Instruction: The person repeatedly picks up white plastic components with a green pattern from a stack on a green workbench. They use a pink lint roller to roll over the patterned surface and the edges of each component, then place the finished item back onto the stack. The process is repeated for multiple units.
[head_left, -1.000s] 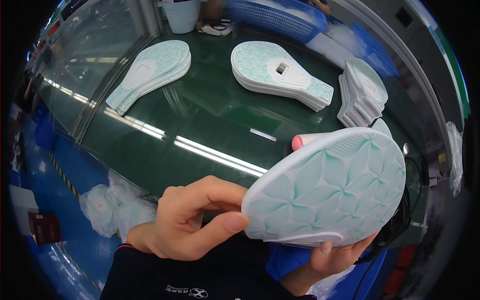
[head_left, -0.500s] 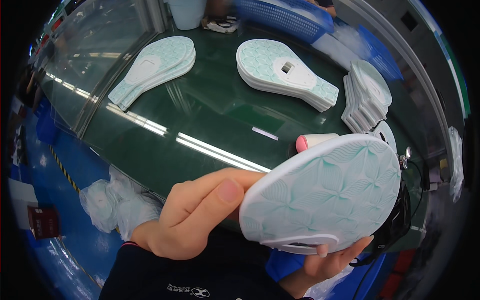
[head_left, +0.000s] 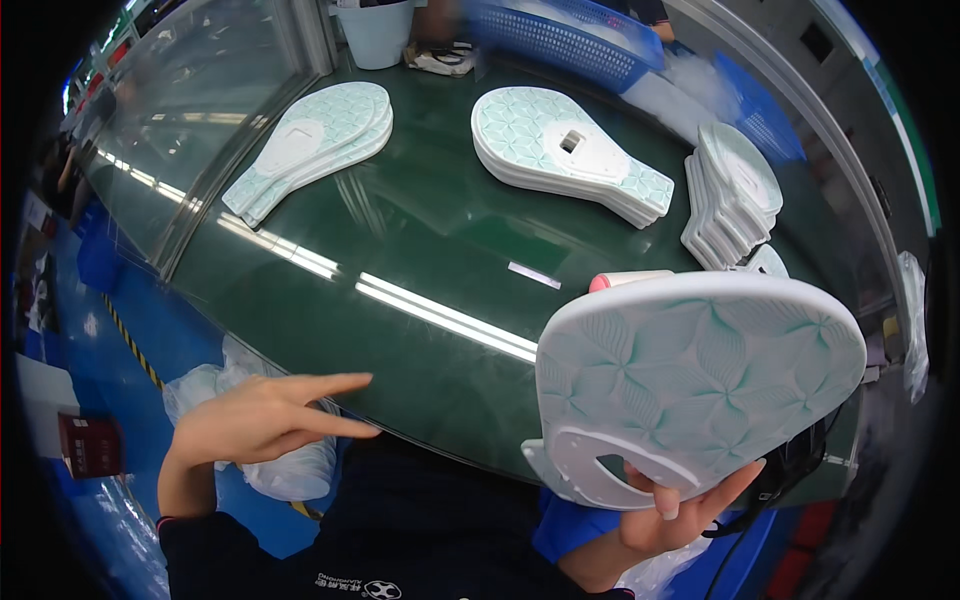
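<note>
My right hand holds up a white paddle-shaped plastic panel with a pale green petal pattern. Fingers of that hand grip its lower edge, and a fingertip shows by the oval opening. To the left, my left hand is empty, fingers stretched apart, over the front edge of the green table. Similar panels lie in a left stack and a middle stack. A third, leaning stack stands at the right. Behind the held panel, a white cylinder with a pink end is partly hidden.
At the back stand a light blue bucket and a blue basket. Another person's hand shows beyond it. A small pale strip lies mid-table. Clear plastic bags hang below the left edge, near a dark red box.
My left hand has let go of the panel's left edge and moved left, fingers opening. My right hand keeps the panel, which has shifted right and turned, showing more of its oval opening.
</note>
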